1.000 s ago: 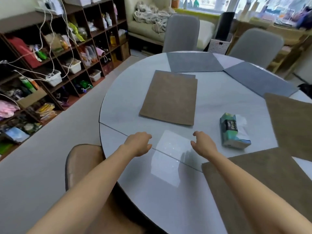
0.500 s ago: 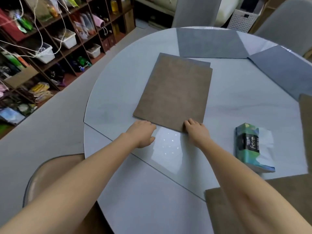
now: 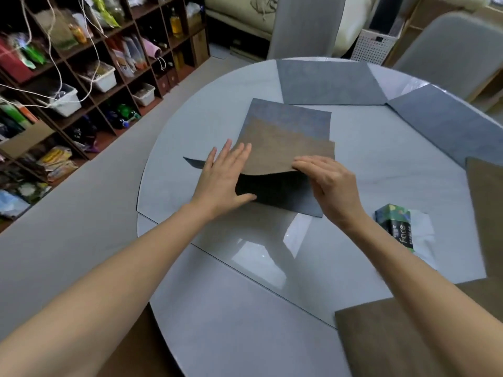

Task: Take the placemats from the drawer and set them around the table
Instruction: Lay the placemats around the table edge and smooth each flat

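Round pale grey glossy table point(image 3: 217, 322) w/ a seam line across the near part. Near its centre lies a stack of 2 thin rectangular placemats: a brown felt-like placemat point(image 3: 288, 151) on top of a blue-grey placemat point(image 3: 288, 115) whose far strip and near-right corner show from under it.

Right hand point(image 3: 329, 183) pinches the near edge of the brown one btw thumb and fingers, edge lifted off the lower mat, dark shadow beneath. Left hand point(image 3: 223, 178) lies flat, fingers straight and spread, pressing on the stack's near-left corner; grips nothing.

Other mats on the table, counted: 2 more blue-grey, one at the far edge point(image 3: 326, 83) and one at far right point(image 3: 446, 129), corners nearly touching; 2 more brown, one at the right edge point(image 3: 487, 213), one at near right point(image 3: 381, 344) partly under the right forearm. Total visible: 3 blue-grey, 3 brown.

Green-and-white soft tissue pack point(image 3: 400, 229) printed "Face" sits right of the right wrist, apart from the stack.

Around: 2 grey upholstered chairs at the far side point(image 3: 304, 25) and point(image 3: 451, 47), dark wooden cubby shelf point(image 3: 114, 66) full of clutter at left, white perforated basket point(image 3: 375, 44) btw the chairs.
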